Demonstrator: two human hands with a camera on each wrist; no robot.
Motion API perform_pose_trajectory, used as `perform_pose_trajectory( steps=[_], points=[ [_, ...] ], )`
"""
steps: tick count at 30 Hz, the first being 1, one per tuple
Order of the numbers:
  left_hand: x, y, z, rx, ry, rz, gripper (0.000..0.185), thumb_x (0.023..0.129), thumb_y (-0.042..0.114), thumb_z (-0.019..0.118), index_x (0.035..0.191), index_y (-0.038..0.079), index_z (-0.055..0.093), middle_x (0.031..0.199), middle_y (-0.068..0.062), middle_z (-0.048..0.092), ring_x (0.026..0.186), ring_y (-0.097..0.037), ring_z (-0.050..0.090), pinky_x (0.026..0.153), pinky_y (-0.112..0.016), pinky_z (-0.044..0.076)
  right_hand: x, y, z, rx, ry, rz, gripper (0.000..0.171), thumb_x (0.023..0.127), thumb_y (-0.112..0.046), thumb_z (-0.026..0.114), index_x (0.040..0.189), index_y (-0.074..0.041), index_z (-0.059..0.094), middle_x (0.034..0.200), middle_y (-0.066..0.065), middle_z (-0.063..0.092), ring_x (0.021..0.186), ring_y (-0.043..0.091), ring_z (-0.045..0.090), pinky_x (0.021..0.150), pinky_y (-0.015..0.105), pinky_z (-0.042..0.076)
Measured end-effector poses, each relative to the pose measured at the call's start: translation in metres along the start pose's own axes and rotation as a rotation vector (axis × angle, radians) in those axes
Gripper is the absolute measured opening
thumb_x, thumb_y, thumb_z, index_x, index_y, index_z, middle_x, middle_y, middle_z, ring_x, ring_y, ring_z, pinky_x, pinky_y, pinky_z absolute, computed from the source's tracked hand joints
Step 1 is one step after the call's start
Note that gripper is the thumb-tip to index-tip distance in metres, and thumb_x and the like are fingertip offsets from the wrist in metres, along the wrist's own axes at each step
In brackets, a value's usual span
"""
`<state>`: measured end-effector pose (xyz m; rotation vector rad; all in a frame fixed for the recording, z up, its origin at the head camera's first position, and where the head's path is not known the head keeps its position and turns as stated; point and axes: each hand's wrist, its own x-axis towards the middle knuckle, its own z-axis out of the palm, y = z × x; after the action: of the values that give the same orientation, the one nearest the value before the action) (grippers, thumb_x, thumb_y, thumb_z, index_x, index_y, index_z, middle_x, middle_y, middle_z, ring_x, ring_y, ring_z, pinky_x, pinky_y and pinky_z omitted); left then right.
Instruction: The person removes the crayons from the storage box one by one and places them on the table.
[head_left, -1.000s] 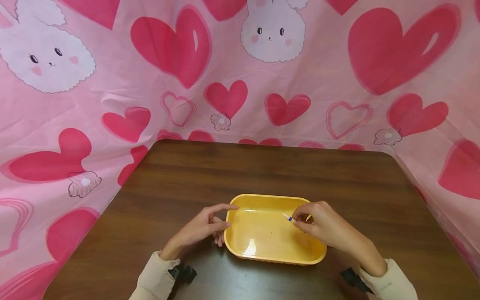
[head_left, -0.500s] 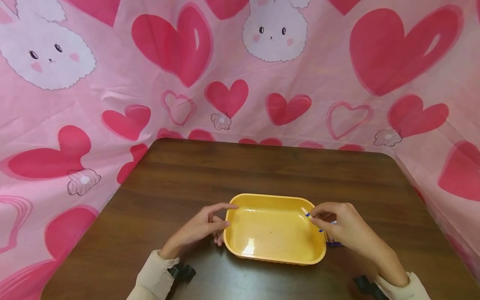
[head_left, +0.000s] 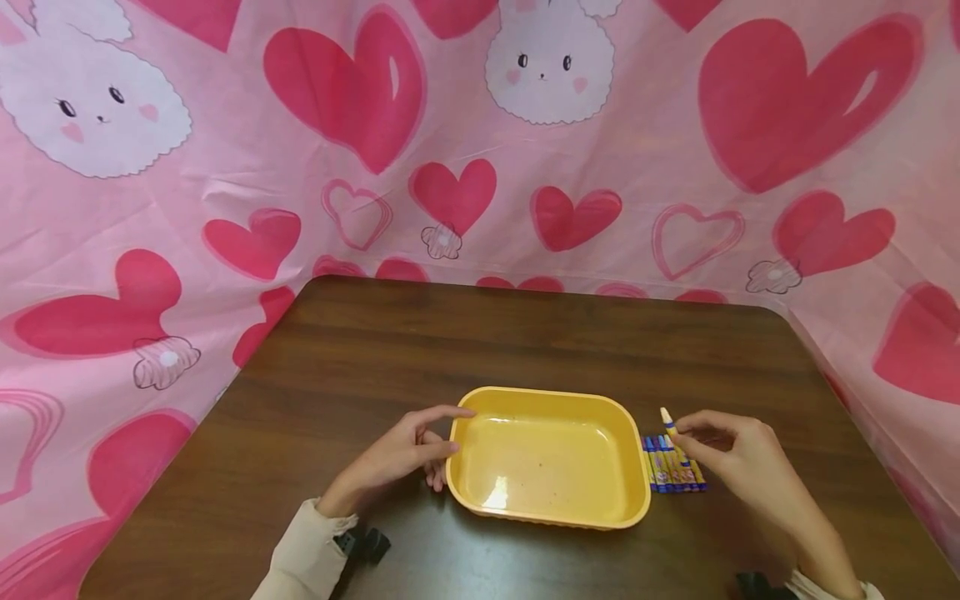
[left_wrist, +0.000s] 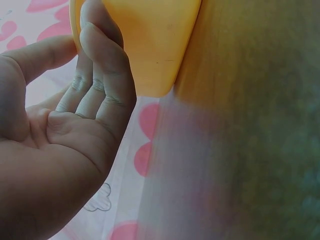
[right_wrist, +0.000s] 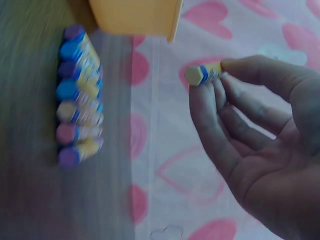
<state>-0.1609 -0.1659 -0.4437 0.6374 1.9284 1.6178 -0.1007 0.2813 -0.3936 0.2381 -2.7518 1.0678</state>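
Note:
A yellow plastic basin (head_left: 551,458) stands on the table. My left hand (head_left: 401,450) rests at its left rim, index finger reaching over the edge and thumb touching the rim. In the left wrist view the lower fingers (left_wrist: 107,55) lie bent beside the basin's outer wall. To the basin's right, my right hand (head_left: 750,454) pinches a cream crayon (head_left: 667,421) between thumb and fingertips. The crayon's pale hexagonal end shows in the right wrist view. Below it, several crayons (head_left: 663,475) with yellow wrappers and blue bands lie side by side, partly hidden by the basin.
The dark wooden table (head_left: 525,333) reaches back to a pink cloth (head_left: 465,125) printed with hearts and rabbits, which also hangs along both sides. In the right wrist view, the crayon row (right_wrist: 80,100) shows purple, blue, cream and pink ends.
My right hand has moved right with the crayon, from above the basin to above the crayon row. The row has come into sight. The left hand has stayed at the rim.

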Motion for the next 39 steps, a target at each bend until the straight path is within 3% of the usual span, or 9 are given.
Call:
perform_pose_trajectory(
  steps=[5, 10, 13, 19, 24, 27, 33, 36, 39],
  points=[
    [0.000, 0.000, -0.001, 0.001, 0.003, 0.001, 0.052, 0.100, 0.017, 0.062, 0.148, 0.008, 0.044, 0.072, -0.018, 0.070, 0.056, -0.037, 0.064, 0.055, -0.033, 0.057, -0.004, 0.023, -0.007, -0.077, 0.004, 0.114, 0.015, 0.088, -0.027, 0.077, 0.095, -0.014, 0.076, 0.090, 0.003, 0.075, 0.075, -0.001, 0.065, 0.062, 0.020, 0.049],
    [-0.001, 0.001, -0.001, -0.015, 0.007, -0.002, 0.052, 0.100, 0.016, 0.061, 0.148, 0.008, 0.044, 0.072, -0.017, 0.070, 0.054, -0.024, 0.065, 0.055, -0.033, 0.057, -0.005, 0.045, -0.008, -0.023, -0.129, 0.249, 0.026, 0.092, -0.030, 0.073, 0.100, -0.005, 0.074, 0.091, 0.007, 0.075, 0.070, 0.008, 0.069, 0.062, 0.023, 0.053],
    [-0.002, 0.001, 0.000, -0.024, 0.007, -0.011, 0.052, 0.100, 0.017, 0.062, 0.148, 0.009, 0.044, 0.072, -0.016, 0.070, 0.055, -0.020, 0.065, 0.055, -0.031, 0.057, -0.005, 0.055, -0.006, 0.004, -0.175, 0.282, 0.025, 0.093, -0.025, 0.072, 0.100, -0.002, 0.074, 0.090, 0.008, 0.074, 0.069, 0.010, 0.070, 0.063, 0.023, 0.055],
    [-0.004, 0.002, 0.001, -0.013, 0.011, -0.008, 0.052, 0.099, 0.018, 0.062, 0.147, 0.007, 0.045, 0.073, -0.020, 0.069, 0.056, -0.038, 0.064, 0.056, -0.033, 0.058, -0.001, 0.063, -0.003, -0.069, -0.206, 0.277, 0.017, 0.092, -0.020, 0.072, 0.094, -0.003, 0.074, 0.078, 0.003, 0.073, 0.064, 0.012, 0.069, 0.060, 0.023, 0.055],
    [-0.004, 0.003, 0.001, 0.006, 0.020, -0.002, 0.052, 0.099, 0.018, 0.062, 0.147, 0.006, 0.045, 0.074, -0.023, 0.068, 0.061, -0.051, 0.060, 0.056, -0.033, 0.058, 0.005, 0.063, -0.004, -0.080, -0.256, 0.308, 0.019, 0.092, -0.021, 0.070, 0.093, -0.002, 0.074, 0.079, 0.003, 0.072, 0.066, 0.014, 0.069, 0.060, 0.025, 0.053],
    [-0.004, 0.002, 0.001, 0.010, 0.018, 0.006, 0.051, 0.100, 0.015, 0.061, 0.147, 0.006, 0.045, 0.073, -0.022, 0.068, 0.060, -0.048, 0.061, 0.056, -0.035, 0.058, 0.006, 0.062, -0.003, -0.049, -0.271, 0.316, 0.018, 0.092, -0.018, 0.070, 0.093, -0.001, 0.074, 0.082, 0.006, 0.073, 0.067, 0.014, 0.070, 0.061, 0.024, 0.054],
    [-0.001, 0.003, 0.003, 0.005, 0.000, 0.013, 0.050, 0.100, 0.016, 0.061, 0.147, 0.008, 0.046, 0.071, -0.016, 0.068, 0.054, -0.031, 0.062, 0.054, -0.032, 0.057, 0.001, 0.063, -0.006, -0.006, -0.277, 0.327, 0.024, 0.094, -0.023, 0.070, 0.097, 0.001, 0.073, 0.086, 0.007, 0.074, 0.068, 0.014, 0.070, 0.062, 0.025, 0.057],
    [0.000, 0.004, 0.006, 0.025, -0.002, 0.048, 0.047, 0.100, 0.014, 0.060, 0.145, 0.007, 0.049, 0.067, -0.016, 0.064, 0.051, -0.023, 0.057, 0.051, -0.029, 0.053, -0.003, 0.063, -0.007, -0.090, -0.227, 0.271, 0.025, 0.093, -0.028, 0.071, 0.097, -0.003, 0.074, 0.084, 0.005, 0.074, 0.071, 0.014, 0.069, 0.063, 0.030, 0.056],
    [-0.001, 0.006, 0.008, 0.060, 0.027, 0.099, 0.044, 0.101, 0.012, 0.059, 0.143, 0.006, 0.052, 0.063, -0.016, 0.058, 0.048, -0.021, 0.052, 0.045, -0.031, 0.050, -0.006, 0.060, -0.005, -0.209, -0.096, 0.148, 0.019, 0.091, -0.027, 0.074, 0.095, -0.008, 0.074, 0.084, 0.004, 0.073, 0.074, 0.016, 0.066, 0.062, 0.031, 0.052]
  ],
)
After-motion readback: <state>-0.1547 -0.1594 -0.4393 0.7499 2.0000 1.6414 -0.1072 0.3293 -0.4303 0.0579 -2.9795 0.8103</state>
